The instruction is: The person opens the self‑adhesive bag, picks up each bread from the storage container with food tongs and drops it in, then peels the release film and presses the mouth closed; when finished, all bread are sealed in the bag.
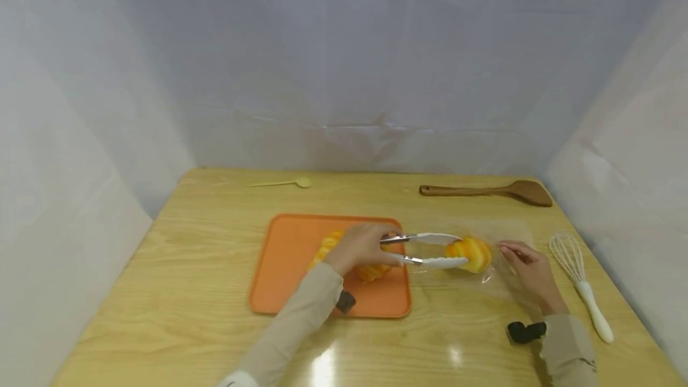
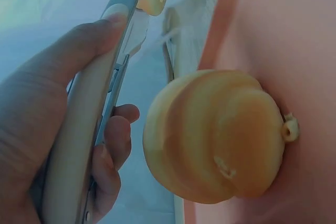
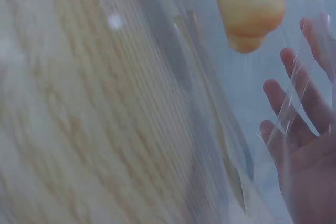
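My left hand (image 1: 365, 248) grips a pair of metal tongs (image 1: 438, 263) over the tray, thumb on one arm and fingers curled round the other. Between the tong tips is a golden, ridged croissant (image 1: 473, 254). Clear film of a plastic bag (image 3: 289, 114) passes in front of this croissant in the right wrist view; whether it is fully inside, I cannot tell. My right hand (image 1: 529, 273) pinches the bag's edge at the right, its other fingers spread behind the film. Beneath my left hand, more croissant (image 2: 220, 140) lies on the orange tray (image 1: 290, 267), partly hidden; one piece or two is unclear.
At the back of the wooden table (image 1: 177, 291) lie a small yellow spoon (image 1: 303, 182) on the left and a brown wooden spatula (image 1: 529, 192) on the right. A white-handled whisk (image 1: 591, 306) is beside my right hand. Pale sheets wall the back and sides.
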The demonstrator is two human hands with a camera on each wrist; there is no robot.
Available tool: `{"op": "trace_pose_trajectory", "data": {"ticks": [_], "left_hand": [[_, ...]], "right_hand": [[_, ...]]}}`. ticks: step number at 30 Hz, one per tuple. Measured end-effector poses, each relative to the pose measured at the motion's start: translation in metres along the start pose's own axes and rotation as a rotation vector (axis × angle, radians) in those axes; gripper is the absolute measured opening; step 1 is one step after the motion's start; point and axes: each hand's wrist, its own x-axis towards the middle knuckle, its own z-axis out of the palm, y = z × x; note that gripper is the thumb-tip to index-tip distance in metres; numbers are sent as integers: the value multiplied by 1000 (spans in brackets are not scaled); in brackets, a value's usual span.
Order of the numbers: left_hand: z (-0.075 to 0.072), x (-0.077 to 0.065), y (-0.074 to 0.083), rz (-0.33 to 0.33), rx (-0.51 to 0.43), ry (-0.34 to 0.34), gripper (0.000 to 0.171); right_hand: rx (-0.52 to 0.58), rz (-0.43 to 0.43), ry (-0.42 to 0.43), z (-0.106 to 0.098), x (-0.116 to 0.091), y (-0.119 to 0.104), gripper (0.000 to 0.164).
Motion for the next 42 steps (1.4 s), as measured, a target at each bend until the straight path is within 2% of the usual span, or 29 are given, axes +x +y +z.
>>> {"op": "trace_pose_trajectory", "data": {"ticks": [6,14,18,23,31,35,42], "left_hand": [[2,4,-2,-5,32,-14,56],[9,17,8,9,110,-31,58],[11,19,12,20,116,-31,58],[13,22,14,31,105,-30,59],[15,23,16,32,122,-41,56],[16,22,15,22,128,-51,55],[15,21,15,10,122,-65,54]], "right_hand": [[30,10,-8,1,0,-1,23],[76,6,-26,8,0,-2,22],[69,12,-26,11,1,-4,22],[75,-1,-7,11,2,-3,23],[205,-84,58,15,4,-1,31],[210,-113,97,15,6,-1,31],[258,-124,101,12,7,-6,30]]}}
